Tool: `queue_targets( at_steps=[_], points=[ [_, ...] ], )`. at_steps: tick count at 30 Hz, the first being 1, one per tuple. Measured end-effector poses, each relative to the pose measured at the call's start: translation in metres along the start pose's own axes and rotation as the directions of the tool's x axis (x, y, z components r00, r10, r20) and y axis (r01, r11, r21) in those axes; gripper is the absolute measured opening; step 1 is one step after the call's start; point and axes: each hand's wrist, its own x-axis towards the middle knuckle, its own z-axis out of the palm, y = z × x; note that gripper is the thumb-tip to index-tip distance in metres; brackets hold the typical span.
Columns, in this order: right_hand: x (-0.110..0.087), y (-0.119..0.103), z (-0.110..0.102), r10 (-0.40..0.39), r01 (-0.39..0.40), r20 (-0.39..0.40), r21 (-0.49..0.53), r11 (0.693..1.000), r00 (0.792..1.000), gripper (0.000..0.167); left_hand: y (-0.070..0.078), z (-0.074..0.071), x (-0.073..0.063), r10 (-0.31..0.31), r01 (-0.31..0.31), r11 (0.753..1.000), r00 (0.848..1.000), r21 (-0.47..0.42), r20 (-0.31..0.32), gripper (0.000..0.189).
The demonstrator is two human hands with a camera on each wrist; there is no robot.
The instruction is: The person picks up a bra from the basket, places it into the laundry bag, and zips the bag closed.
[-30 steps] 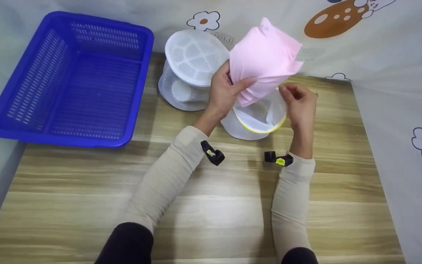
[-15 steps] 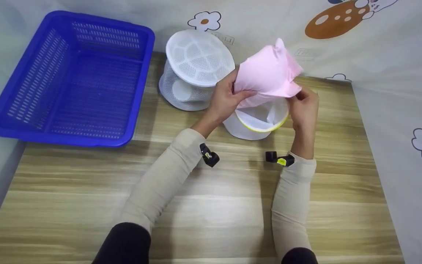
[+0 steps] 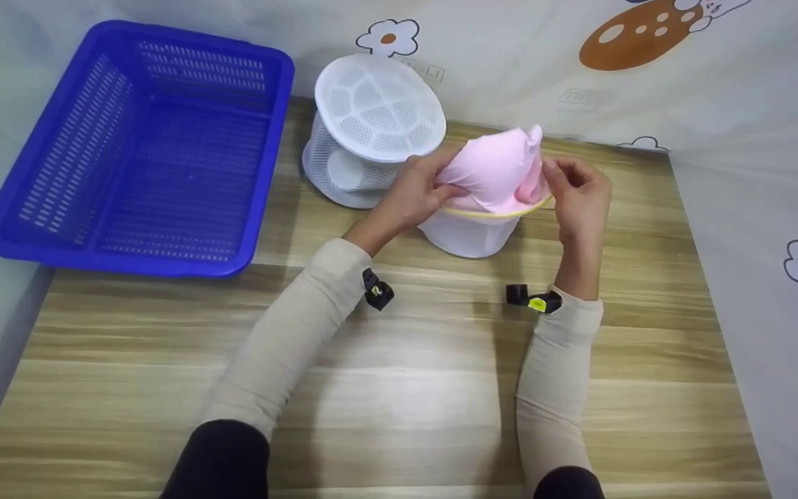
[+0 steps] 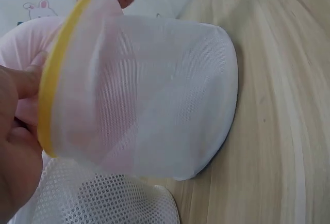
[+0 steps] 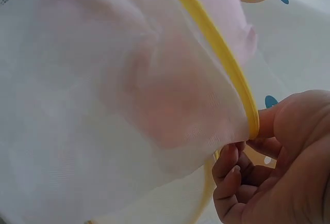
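Note:
A smooth pink garment [image 3: 488, 168], folded into a rounded, cup-like shape, is partly inside the mouth of a white mesh laundry bag [image 3: 473, 235] with yellow trim. Its top stands above the rim; its lower part shows faintly pink through the mesh in both wrist views. My left hand [image 3: 414, 193] grips the garment at its left side, thumb in front, beside the yellow rim [image 4: 56, 61]. On the other side, my right hand [image 3: 582, 197] pinches the bag's rim between thumb and forefinger, as the right wrist view shows, with the other fingers curled below.
Behind my left hand stands another white mesh laundry bag [image 3: 378, 107], with a round top and a white disc on its side. A blue plastic basket [image 3: 246, 267] with slotted walls sits at the back left. Patterned sheeting [image 3: 510, 76] hangs behind the wooden table [image 3: 413, 402].
My left hand has lowered the pink garment from above the bag into its mouth. The right hand has stayed at the rim, and the bag's opening has tilted up around the garment.

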Motion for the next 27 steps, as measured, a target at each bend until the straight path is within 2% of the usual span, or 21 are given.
queue_targets(
  at_steps=[2, 5, 9, 12, 15, 17, 18, 21, 24, 27],
  points=[
    [0.000, -0.001, 0.000, -0.011, 0.011, 0.000, -0.012, 1.000, 1.000, 0.003, 0.000, 0.001, 0.000, -0.003, -0.001, 0.995, 0.999, 0.102, 0.040, 0.036],
    [-0.001, -0.002, 0.000, -0.016, 0.016, 0.010, -0.011, 1.000, 1.000, 0.003, 0.001, 0.003, 0.001, -0.012, -0.016, 0.973, 0.993, 0.232, 0.119, 0.027],
    [-0.001, -0.002, 0.000, -0.010, 0.010, 0.012, -0.018, 1.000, 1.000, 0.004, 0.007, 0.006, 0.004, -0.084, -0.006, 0.933, 0.969, 0.361, 0.234, 0.022],
    [-0.002, -0.003, 0.001, -0.016, 0.016, 0.003, -0.038, 0.999, 1.000, 0.004, 0.013, 0.008, 0.007, -0.150, -0.013, 0.897, 0.931, 0.441, 0.331, 0.020],
    [-0.002, -0.004, 0.002, -0.028, 0.029, 0.011, -0.054, 0.998, 1.000, 0.004, 0.017, 0.010, 0.011, -0.203, -0.042, 0.867, 0.880, 0.496, 0.429, 0.022],
    [-0.003, -0.005, 0.003, -0.036, 0.038, 0.029, -0.067, 0.997, 0.999, 0.005, 0.019, 0.012, 0.013, -0.235, -0.059, 0.852, 0.845, 0.520, 0.481, 0.032],
    [-0.003, -0.005, 0.004, -0.039, 0.042, 0.039, -0.076, 0.996, 0.998, 0.005, 0.020, 0.013, 0.014, -0.255, -0.056, 0.847, 0.830, 0.528, 0.496, 0.035],
    [-0.003, -0.005, 0.005, -0.046, 0.051, 0.058, -0.104, 0.993, 0.997, 0.006, 0.022, 0.016, 0.017, -0.317, -0.033, 0.826, 0.798, 0.563, 0.512, 0.036],
    [-0.004, -0.006, 0.004, -0.042, 0.049, 0.064, -0.115, 0.992, 0.997, 0.006, 0.024, 0.021, 0.018, -0.366, 0.008, 0.808, 0.790, 0.589, 0.492, 0.023],
    [-0.007, -0.011, 0.003, -0.051, 0.061, 0.086, -0.120, 0.991, 0.995, 0.009, 0.027, 0.025, 0.018, -0.406, 0.042, 0.778, 0.795, 0.627, 0.450, 0.018]
  ],
)
